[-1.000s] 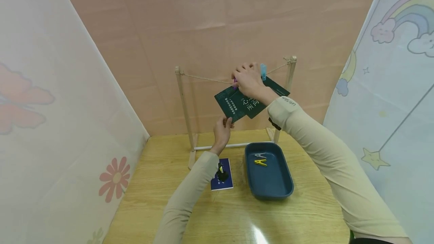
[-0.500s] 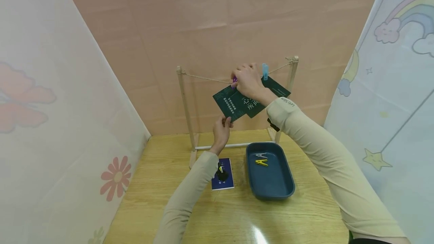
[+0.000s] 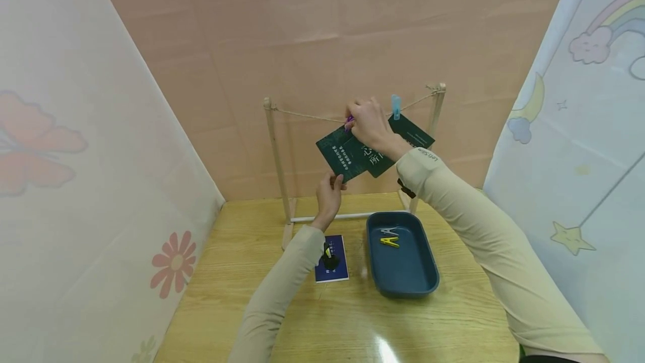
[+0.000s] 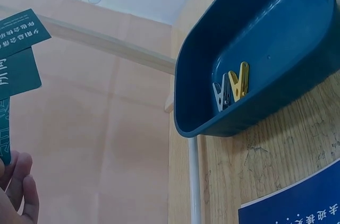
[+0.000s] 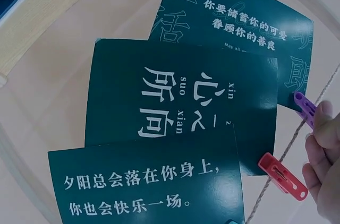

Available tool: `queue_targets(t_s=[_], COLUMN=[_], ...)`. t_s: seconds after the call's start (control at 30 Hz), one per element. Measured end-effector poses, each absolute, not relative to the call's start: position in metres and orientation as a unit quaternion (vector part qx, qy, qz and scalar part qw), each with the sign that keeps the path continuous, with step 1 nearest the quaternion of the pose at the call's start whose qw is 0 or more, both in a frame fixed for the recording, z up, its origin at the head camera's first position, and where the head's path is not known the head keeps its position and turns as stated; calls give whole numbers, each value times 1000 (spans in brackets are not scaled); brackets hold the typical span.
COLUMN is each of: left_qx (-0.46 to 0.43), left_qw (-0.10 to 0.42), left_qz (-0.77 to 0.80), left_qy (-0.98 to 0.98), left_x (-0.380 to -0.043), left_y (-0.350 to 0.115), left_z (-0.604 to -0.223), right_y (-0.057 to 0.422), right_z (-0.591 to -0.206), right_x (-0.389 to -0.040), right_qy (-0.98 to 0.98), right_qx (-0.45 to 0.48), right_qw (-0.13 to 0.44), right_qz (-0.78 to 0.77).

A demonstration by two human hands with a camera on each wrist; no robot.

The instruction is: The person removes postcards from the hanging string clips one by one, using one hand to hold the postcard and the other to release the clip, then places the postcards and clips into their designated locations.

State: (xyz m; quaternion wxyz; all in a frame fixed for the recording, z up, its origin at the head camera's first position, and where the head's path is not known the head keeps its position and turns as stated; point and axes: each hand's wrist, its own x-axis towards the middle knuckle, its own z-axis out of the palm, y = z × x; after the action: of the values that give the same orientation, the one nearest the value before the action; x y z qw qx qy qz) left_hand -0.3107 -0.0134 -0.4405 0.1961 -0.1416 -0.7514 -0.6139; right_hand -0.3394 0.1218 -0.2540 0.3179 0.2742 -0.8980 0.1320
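My left hand (image 3: pixel 328 198) pinches the lower edge of a dark green card (image 5: pixel 234 27) with white Chinese lettering. At that card's upper corner, my right hand (image 3: pixel 370 122) grips a purple clothespin (image 5: pixel 304 108) by the string (image 5: pixel 291 141). A second green card (image 5: pixel 180 94) hangs beside it from a red clothespin (image 5: pixel 281 176), partly overlapped by a third green card (image 5: pixel 143 181). The light blue clothespin (image 3: pixel 396 106) on the string holds that third card. In the head view my right hand hides the red clothespin.
A wooden frame (image 3: pixel 278 161) carries the sagging string. On the table (image 3: pixel 242 251) stands a blue tub (image 3: pixel 403 273) with a yellow clothespin (image 3: pixel 389 242) and a grey clothespin (image 3: pixel 389 231) inside. Left of the tub lies a blue booklet (image 3: pixel 339 268), partly under my left forearm.
My right hand has lowered slightly at the purple clothespin, its fingers bunched closer. The left hand stays on the card's lower edge, and the view has shifted a little.
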Motion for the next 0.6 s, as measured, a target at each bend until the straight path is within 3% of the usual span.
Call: queue_targets(t_s=[0.6], left_qx=[-146], left_qw=[207], left_qz=[-610], left_qy=[-751], left_x=[-313], left_y=[-15], left_z=[-438], right_y=[121], right_z=[-259], right_x=[-339], right_qy=[-869], right_qx=[296], right_qw=[366], right_qz=[155])
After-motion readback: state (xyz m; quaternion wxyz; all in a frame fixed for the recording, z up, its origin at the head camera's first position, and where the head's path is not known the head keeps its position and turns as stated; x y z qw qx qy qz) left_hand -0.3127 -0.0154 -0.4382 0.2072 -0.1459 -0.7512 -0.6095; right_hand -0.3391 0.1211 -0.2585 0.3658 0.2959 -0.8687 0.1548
